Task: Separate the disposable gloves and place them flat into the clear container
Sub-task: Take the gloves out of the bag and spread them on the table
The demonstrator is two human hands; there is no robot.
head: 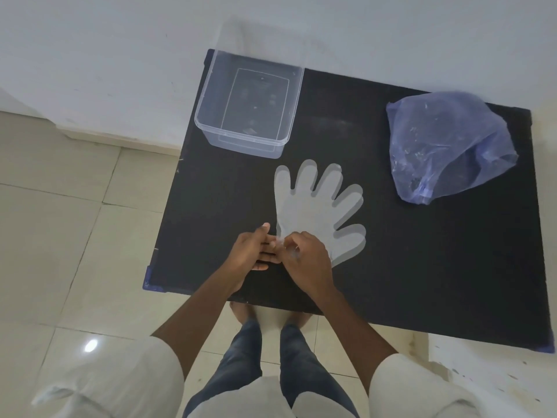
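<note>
Here left hand (251, 251) flat, fingers extended; right hand (304, 260) pinching cuff of glove stack (316, 206).

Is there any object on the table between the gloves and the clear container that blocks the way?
Nothing visible does. Only bare black table lies between the gloves and the clear container. The blue bag sits off to the right.

Translucent gloves (313, 212) lie flat near empty clear container (205, 122)
</note>
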